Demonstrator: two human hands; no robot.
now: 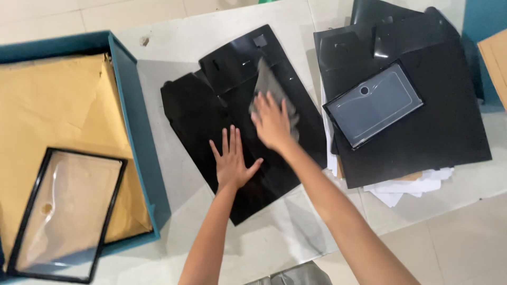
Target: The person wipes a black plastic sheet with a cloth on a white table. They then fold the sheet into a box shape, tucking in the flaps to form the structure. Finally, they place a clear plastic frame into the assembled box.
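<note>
A glossy black panel (pixel 195 113) with small cut-outs lies flat on the pale table (pixel 169 47). My left hand (pixel 231 161) is spread flat on its near part, fingers apart, holding nothing. My right hand (pixel 272 121) presses a grey cloth (pixel 270 84) onto the panel just beyond the left hand. The cloth sticks out past the fingers toward the far edge of the panel.
A teal box (pixel 138 121) at left holds brown paper and a black-framed clear panel (pixel 66 211). At right, a stack of black sheets (pixel 438 121) on white papers carries a second framed clear panel (pixel 373 104). A cardboard corner (pixel 496 58) shows far right.
</note>
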